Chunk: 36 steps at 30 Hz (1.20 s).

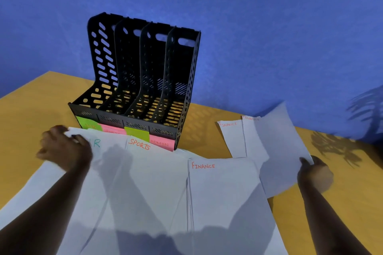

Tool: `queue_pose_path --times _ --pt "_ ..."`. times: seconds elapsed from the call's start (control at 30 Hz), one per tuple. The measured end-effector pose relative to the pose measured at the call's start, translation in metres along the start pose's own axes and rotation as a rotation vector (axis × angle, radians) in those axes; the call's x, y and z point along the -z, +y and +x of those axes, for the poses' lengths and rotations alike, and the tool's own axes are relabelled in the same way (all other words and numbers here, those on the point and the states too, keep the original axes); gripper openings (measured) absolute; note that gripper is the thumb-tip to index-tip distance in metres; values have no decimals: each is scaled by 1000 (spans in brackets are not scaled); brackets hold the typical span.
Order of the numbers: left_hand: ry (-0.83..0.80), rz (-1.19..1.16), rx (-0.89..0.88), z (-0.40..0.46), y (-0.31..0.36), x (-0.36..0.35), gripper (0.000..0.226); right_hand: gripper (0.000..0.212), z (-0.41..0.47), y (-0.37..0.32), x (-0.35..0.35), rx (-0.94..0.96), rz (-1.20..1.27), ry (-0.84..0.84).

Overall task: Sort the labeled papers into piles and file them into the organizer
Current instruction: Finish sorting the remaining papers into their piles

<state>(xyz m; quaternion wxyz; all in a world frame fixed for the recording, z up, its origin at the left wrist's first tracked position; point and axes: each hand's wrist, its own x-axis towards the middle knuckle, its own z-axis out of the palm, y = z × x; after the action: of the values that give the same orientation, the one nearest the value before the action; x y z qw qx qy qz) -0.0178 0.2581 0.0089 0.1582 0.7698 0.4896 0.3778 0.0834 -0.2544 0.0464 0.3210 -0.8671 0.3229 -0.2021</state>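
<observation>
A black four-slot organizer (143,80) is standing on the far part of the yellow tabletop (27,114), against a blue wall (269,27), and its slots are being seen empty. Sticky notes are fixed along its near front: a green note (88,123) at the left, a pink note (112,129), a second green note (136,133) and a pink ADMIN note (162,144) at the right. White papers are spread across the near tabletop just before the organizer. The far left corner of the HR sheet (99,159) is being pinched by the left hand (64,147), fingers closed on its edge. Beside it to the right a SPORTS sheet (149,172) is lying, and further right a FINANCE sheet (223,190). At the far right two more FINANCE sheets (234,141) are lying side by side, partly covered by a tilted blank-faced sheet (281,151), whose near right edge is being gripped by the right hand (315,174).
</observation>
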Motion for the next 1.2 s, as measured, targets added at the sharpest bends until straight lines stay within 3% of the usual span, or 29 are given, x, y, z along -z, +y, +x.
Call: queue_pose_path --times 0.13,0.27,0.37,0.5,0.57,0.7,0.77,0.87,0.93,1.0,1.07,1.2 --pt "-61 -160 -189 -35 72 9 30 27 2 -9 15 258 7 113" --pt "-173 -416 -505 -82 107 10 25 26 3 -23 32 446 47 279" --pt "-604 -521 -530 -122 121 13 16 26 7 -36 47 506 93 369" --pt "-1359 98 -261 -162 137 19 34 29 5 -43 63 392 209 287" --pt "-1592 332 -184 -174 140 27 37 36 5 -41 70 257 252 244" --pt "-1579 402 -205 -188 134 26 35 51 5 -19 74 -118 272 -31" --pt "-1576 275 -75 -188 133 22 31 45 -1 -4 73 -272 390 -268" --pt "-1642 147 190 -184 133 20 29 13 -19 15 71 -510 458 -554" --pt "-1668 96 287 -182 135 24 29 22 -28 30 66 -600 307 -770" --pt "-1682 50 311 -181 136 27 32 58 -34 47 59 -601 41 -928" --pt "-1707 7 340 -181 137 31 31 72 -41 57 52 -513 -237 -985" --pt "-1702 -99 480 -188 136 34 45 47 -50 58 43 -296 -482 -1123"
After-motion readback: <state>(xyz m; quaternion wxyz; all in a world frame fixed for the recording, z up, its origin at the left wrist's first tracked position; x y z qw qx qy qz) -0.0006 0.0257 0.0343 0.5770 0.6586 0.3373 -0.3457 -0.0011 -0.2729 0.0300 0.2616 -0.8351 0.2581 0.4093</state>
